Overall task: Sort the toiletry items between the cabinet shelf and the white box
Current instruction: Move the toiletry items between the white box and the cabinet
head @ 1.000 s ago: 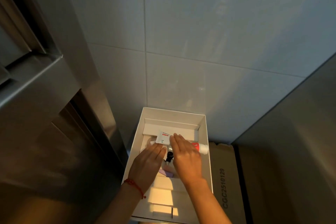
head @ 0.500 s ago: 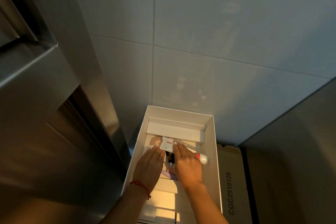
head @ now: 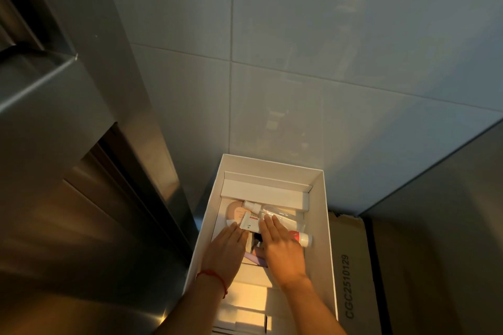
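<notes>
Left hand point(head: 227, 250), right hand point(head: 281, 246) flat, fingers straight, on toiletries in white box point(head: 318, 226)

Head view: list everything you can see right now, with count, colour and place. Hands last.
white box: 1, white, open, on the floor against the tiled wall.
white insert: 1, white card, at the box's far end.
clear bottle: 1, clear with white cap, lying in the box.
round compact: 1, beige, left side of the box.
toothpaste tube: 1, white and red, lying under the right hand.
small carton: 1, white, between the hands' fingertips.
cardboard box: 1, brown, printed code, right of the white box.
metal cabinet: 1, steel grey, left.
left hand: flat, red wrist string.
right hand: flat on the items.
</notes>
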`<action>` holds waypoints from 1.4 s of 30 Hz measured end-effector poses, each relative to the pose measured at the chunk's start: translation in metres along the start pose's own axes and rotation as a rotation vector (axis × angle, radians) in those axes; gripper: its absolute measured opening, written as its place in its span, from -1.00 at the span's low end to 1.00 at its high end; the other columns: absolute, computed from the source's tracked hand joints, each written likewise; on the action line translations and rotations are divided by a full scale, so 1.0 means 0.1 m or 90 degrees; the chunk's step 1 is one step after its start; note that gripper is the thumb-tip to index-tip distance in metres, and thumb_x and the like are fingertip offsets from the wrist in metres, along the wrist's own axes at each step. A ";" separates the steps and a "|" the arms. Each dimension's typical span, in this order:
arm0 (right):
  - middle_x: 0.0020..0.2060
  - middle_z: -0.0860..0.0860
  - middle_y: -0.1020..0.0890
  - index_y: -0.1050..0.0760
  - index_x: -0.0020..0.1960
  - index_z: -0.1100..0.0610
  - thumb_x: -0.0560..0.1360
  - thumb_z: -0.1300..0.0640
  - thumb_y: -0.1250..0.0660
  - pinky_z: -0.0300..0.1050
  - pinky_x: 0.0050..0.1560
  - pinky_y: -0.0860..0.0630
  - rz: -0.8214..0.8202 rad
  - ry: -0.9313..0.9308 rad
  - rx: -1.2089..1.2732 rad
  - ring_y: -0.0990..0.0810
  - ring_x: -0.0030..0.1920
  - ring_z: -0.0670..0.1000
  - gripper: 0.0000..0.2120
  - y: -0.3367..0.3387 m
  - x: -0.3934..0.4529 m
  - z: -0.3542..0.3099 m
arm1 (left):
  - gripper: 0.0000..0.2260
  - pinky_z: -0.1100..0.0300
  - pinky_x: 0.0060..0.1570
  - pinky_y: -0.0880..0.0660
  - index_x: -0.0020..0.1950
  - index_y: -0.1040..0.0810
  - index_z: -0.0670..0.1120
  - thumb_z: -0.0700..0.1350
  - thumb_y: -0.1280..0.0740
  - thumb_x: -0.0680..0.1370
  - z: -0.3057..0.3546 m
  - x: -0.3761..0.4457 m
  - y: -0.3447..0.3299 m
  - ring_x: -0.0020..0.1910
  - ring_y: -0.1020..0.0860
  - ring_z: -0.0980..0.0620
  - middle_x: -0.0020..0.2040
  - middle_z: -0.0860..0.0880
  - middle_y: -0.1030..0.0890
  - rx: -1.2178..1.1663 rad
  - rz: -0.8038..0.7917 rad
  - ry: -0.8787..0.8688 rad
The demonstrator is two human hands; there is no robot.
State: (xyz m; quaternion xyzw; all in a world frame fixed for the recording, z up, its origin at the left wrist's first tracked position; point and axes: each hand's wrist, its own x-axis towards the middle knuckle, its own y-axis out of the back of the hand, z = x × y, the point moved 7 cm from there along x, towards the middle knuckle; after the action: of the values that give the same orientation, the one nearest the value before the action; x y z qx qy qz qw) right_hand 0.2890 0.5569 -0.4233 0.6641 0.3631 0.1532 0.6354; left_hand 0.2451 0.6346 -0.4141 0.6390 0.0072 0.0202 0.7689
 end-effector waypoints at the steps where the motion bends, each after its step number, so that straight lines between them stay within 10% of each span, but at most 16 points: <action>1: 0.54 0.07 0.05 0.13 0.55 0.11 0.62 -0.05 -0.13 -0.03 0.47 -0.07 -0.021 0.003 0.008 0.08 0.53 0.10 -0.34 -0.04 0.01 0.02 | -0.48 0.18 -0.34 -0.59 -0.31 -0.71 -0.12 0.06 -0.67 -0.18 -0.02 0.00 -0.01 -0.27 -0.68 0.07 -0.27 -0.01 -0.70 -0.002 -0.003 0.004; 5: 0.54 0.07 0.13 0.21 0.54 0.12 0.64 0.00 -0.09 -0.04 0.47 -0.07 -0.040 0.008 -0.002 0.18 0.52 0.09 -0.36 -0.14 0.03 0.04 | -0.45 0.20 -0.27 -0.59 -0.24 -0.72 -0.12 0.05 -0.68 -0.15 0.02 -0.01 -0.02 -0.20 -0.68 0.07 -0.21 -0.03 -0.71 0.003 -0.053 0.006; 8: 0.53 0.09 0.15 0.21 0.54 0.14 0.63 0.04 -0.12 -0.02 0.47 -0.06 -0.036 0.015 -0.024 0.20 0.52 0.09 -0.34 -0.16 0.03 0.05 | -0.44 0.16 0.22 -0.43 0.22 -0.56 -0.24 0.02 -0.55 0.32 -0.05 0.01 -0.08 0.25 -0.52 0.01 0.23 -0.17 -0.56 0.024 -0.073 0.030; 12: 0.54 0.08 0.12 0.17 0.55 0.13 0.62 0.01 -0.14 0.00 0.47 -0.01 -0.040 0.009 -0.013 0.18 0.52 0.09 -0.33 -0.15 0.03 0.06 | -0.43 0.16 -0.26 -0.61 -0.24 -0.71 -0.16 0.06 -0.68 -0.14 0.00 -0.02 -0.05 -0.20 -0.69 0.03 -0.21 -0.08 -0.70 0.055 -0.086 -0.008; 18: 0.54 0.07 0.02 0.08 0.55 0.12 0.62 -0.05 -0.14 -0.08 0.48 0.03 0.011 0.018 0.024 0.07 0.53 0.06 -0.36 -0.05 -0.02 0.03 | -0.52 0.19 -0.21 -0.60 -0.32 -0.72 -0.05 0.10 -0.67 -0.15 0.06 -0.02 0.08 -0.20 -0.68 0.04 -0.24 -0.04 -0.70 0.112 -0.061 -0.027; 23: 0.54 0.03 -0.04 0.07 0.55 0.11 0.58 -0.06 -0.21 -0.14 0.47 -0.02 0.075 0.016 0.052 -0.01 0.52 0.02 -0.30 0.16 -0.08 -0.01 | -0.60 0.03 0.47 0.05 0.48 -0.23 -0.16 -0.11 -0.10 0.65 0.03 -0.08 0.06 0.52 -0.02 -0.12 0.52 -0.18 -0.13 0.135 -0.113 -0.016; 29: 0.44 0.07 -0.32 -0.27 0.47 0.15 0.46 -0.03 -0.41 -0.12 0.38 -0.29 0.161 0.009 0.068 -0.30 0.44 0.05 -0.33 0.52 -0.36 -0.09 | -0.53 0.14 0.47 -0.02 0.52 -0.12 -0.13 -0.01 -0.09 0.65 0.09 -0.09 0.30 0.51 -0.09 -0.04 0.53 -0.12 -0.08 0.007 -0.011 0.039; 33: -0.06 0.06 -0.70 -0.68 -0.02 0.16 0.06 0.10 -0.69 -0.14 -0.20 -0.62 0.324 0.011 0.043 -0.70 -0.08 0.02 -0.49 0.79 -0.65 -0.15 | -0.52 0.16 0.47 -0.10 0.51 -0.16 -0.15 0.01 -0.11 0.64 0.20 -0.18 0.50 0.50 -0.14 -0.04 0.52 -0.18 -0.14 0.035 0.014 0.039; 35: -0.08 0.05 -0.71 -0.69 -0.05 0.14 0.08 0.09 -0.68 -0.16 -0.20 -0.61 0.345 0.018 0.039 -0.70 -0.11 0.00 -0.54 0.83 -0.75 -0.20 | -0.51 0.09 0.17 -0.52 0.23 -0.55 -0.27 -0.06 -0.51 0.39 0.27 -0.26 0.69 0.22 -0.54 -0.11 0.23 -0.28 -0.53 0.038 0.049 0.020; 38: -0.08 0.03 -0.71 -0.69 -0.06 0.12 0.14 0.07 -0.65 -0.17 -0.18 -0.61 0.367 0.016 0.036 -0.70 -0.10 -0.03 -0.60 0.88 -0.89 -0.23 | -0.55 0.09 -0.25 -0.63 -0.11 -0.70 -0.23 -0.09 -0.67 0.08 0.39 -0.42 0.91 -0.13 -0.68 -0.07 -0.10 -0.19 -0.69 0.021 0.133 -0.020; 42: -0.05 0.02 -0.70 -0.68 -0.02 0.12 0.24 0.07 -0.60 -0.15 -0.14 -0.61 0.380 0.019 0.056 -0.69 -0.07 -0.02 -0.66 0.93 -1.08 -0.31 | -0.85 0.10 -0.24 -0.63 -0.12 -0.71 -0.20 -0.11 -0.44 0.45 0.48 -0.63 1.07 -0.12 -0.68 -0.05 -0.09 -0.16 -0.69 0.015 0.207 -0.024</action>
State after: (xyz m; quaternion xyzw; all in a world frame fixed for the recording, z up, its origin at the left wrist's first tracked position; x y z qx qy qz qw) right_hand 0.2206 0.5130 -0.3019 0.7661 0.1671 0.3270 0.5274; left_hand 0.1816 0.6040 -0.3008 0.6408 -0.1103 0.1326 0.7481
